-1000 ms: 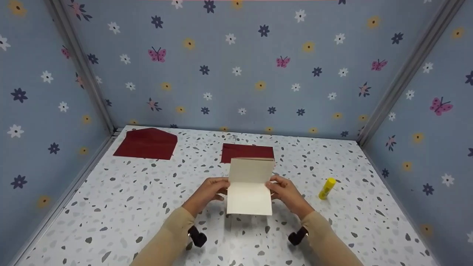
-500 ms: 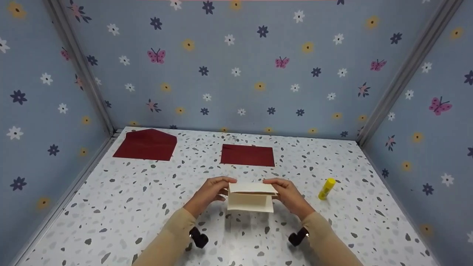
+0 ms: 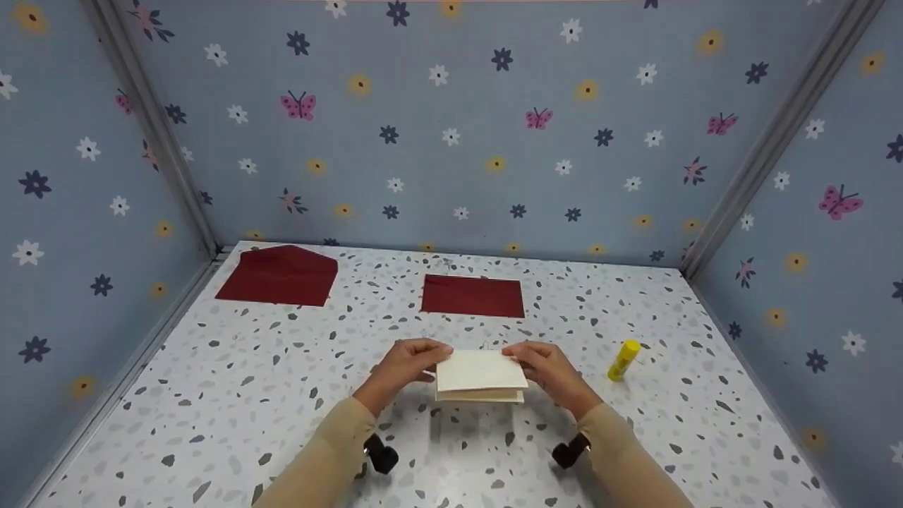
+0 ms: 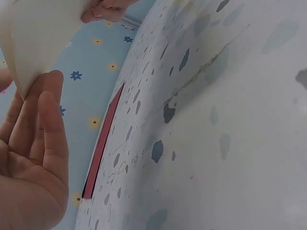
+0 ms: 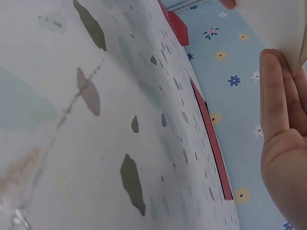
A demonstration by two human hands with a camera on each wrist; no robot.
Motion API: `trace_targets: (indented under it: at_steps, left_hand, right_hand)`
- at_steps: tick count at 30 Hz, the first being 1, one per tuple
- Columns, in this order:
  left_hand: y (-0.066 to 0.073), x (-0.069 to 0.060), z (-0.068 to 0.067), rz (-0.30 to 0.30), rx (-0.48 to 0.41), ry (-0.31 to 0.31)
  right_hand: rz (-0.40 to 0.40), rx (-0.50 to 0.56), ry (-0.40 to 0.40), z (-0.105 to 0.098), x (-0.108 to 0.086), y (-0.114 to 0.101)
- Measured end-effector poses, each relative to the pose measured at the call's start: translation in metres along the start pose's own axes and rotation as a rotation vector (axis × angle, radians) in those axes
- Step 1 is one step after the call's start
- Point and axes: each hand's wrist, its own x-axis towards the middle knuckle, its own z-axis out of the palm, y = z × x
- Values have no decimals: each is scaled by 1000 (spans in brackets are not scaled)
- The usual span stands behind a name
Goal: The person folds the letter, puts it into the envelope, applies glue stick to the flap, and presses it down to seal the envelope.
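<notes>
Flowered wallpaper [image 3: 465, 148] backs the tabletop's [image 3: 282, 374] far edge. Left hand [image 3: 403, 365] and right hand [image 3: 550, 367] pinch a folded cream card [image 3: 481, 371].

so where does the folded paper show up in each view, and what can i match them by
Head: the folded paper is below centre, slightly right, between the left hand and right hand.
Left wrist: the folded paper is in the upper left corner, above the left hand.
Right wrist: the folded paper is in the upper right corner.
Shared landmark: the flowered wall.
</notes>
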Motion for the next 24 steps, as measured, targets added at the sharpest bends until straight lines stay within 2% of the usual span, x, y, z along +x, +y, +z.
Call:
trace_targets:
  at_steps: [4,9,14,20,24]
  left_hand:
    - [-1,1,1,16,-41,-12]
    - [1,2,1,8,-78,-54]
    - [4,3,6,-12,-17,-48]
    - [6,7,15,-30,85,21]
    - [8,7,20,-37,143,48]
  right_hand:
    - [33,-84,42,2,0,0]
    - [43,-115,63,4,2,1]
    - [70,-143,81,8,3,0]
    - [78,-170,50,12,4,-5]
    - [91,-241,47,17,3,-11]
